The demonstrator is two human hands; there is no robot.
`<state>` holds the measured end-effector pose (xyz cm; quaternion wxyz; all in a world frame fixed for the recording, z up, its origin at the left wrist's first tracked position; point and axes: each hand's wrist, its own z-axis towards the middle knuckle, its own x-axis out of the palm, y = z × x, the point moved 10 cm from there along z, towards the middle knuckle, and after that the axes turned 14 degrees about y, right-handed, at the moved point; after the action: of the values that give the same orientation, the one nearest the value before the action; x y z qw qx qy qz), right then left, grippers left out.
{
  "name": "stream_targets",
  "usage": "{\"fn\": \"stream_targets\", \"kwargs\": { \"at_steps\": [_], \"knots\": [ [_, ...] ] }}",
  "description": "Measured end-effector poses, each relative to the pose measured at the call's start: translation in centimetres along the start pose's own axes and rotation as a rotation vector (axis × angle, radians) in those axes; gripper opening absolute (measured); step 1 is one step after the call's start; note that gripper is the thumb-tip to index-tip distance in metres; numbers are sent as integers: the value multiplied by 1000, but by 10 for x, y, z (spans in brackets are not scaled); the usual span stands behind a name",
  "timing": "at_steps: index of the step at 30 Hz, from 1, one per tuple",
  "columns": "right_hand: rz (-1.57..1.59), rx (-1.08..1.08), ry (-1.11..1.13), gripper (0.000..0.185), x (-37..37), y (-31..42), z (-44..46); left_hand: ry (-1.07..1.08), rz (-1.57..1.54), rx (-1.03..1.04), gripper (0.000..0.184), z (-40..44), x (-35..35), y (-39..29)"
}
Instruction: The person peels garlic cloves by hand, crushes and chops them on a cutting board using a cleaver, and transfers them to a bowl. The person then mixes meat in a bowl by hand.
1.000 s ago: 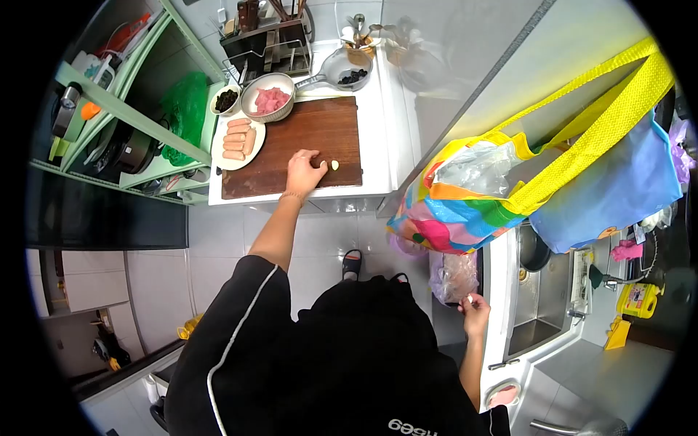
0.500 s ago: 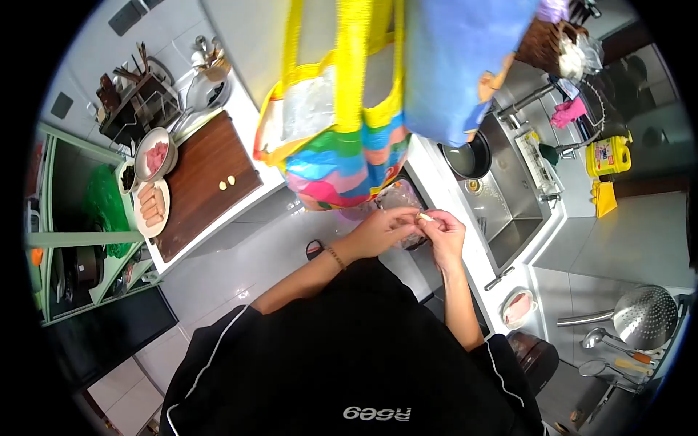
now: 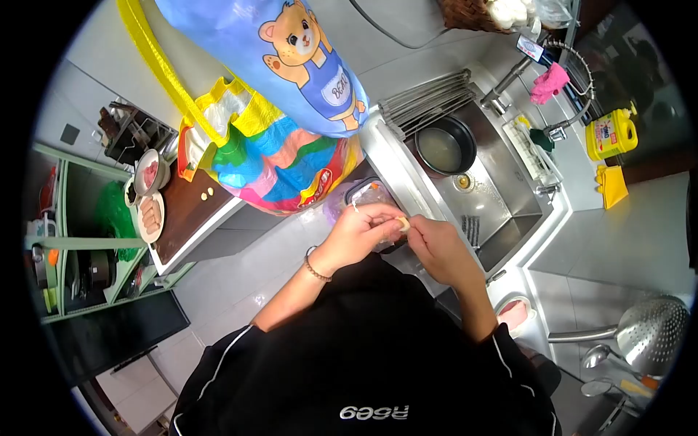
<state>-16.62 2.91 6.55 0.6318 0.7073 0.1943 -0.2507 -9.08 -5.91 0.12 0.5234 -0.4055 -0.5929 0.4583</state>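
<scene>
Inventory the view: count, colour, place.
held clove: 1, pale, centre
board: 1, brown, left
loose cloves: 2, pale, on board
bowl: 1, pale, left
meat: uncountable, pink, in bowl
plate: 1, white, beside bowl
sausages: several, pink, on plate
bags: 2, multicoloured, top
sink: 1, steel, right
pot: 1, black, in sink
jug: 1, yellow, right
skimmer: 1, steel, lower right
shelf: 1, green, left
shirt: 1, black, bottom
left hand: 1, on held clove
right hand: 1, on held clove

Two cloves (image 3: pixel 204 196) lie on the board (image 3: pixel 182 216) left of the hands (image 3: pixel 362 234), a pot (image 3: pixel 445 126) in the sink (image 3: pixel 502 200) ahead
</scene>
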Motion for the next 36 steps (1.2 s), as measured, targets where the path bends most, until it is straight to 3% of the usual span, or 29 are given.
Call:
{"fn": "stream_targets", "kwargs": {
  "at_steps": [3,6,18,21,24,27,30,33,36],
  "knots": [
    [31,-3,171,11,-2,-5,-3,-30,-86,-24,16,0,12,-3],
    [107,-58,197,13,-8,2,-6,-76,-117,8,16,-2,22,-13],
    [581,-83,-81,20,-5,-9,-18,-157,-87,143,20,-6,42,-26],
    [918,46,-15,23,9,-25,-19,-98,-228,233,20,-4,50,-22],
    [995,60,-40,25,9,-26,-22,-96,-306,285,18,-1,52,-21],
    [984,90,-75,26,4,-20,-20,-169,-228,299,21,2,48,-31],
    [982,62,-111,26,3,-22,-22,-134,495,367,26,-1,54,-60],
    [1074,158,-110,25,6,-22,-22,-147,334,381,30,-2,60,-64],
    [1135,100,-73,23,12,-26,-19,-148,55,276,27,-1,55,-50]
  ]
}}
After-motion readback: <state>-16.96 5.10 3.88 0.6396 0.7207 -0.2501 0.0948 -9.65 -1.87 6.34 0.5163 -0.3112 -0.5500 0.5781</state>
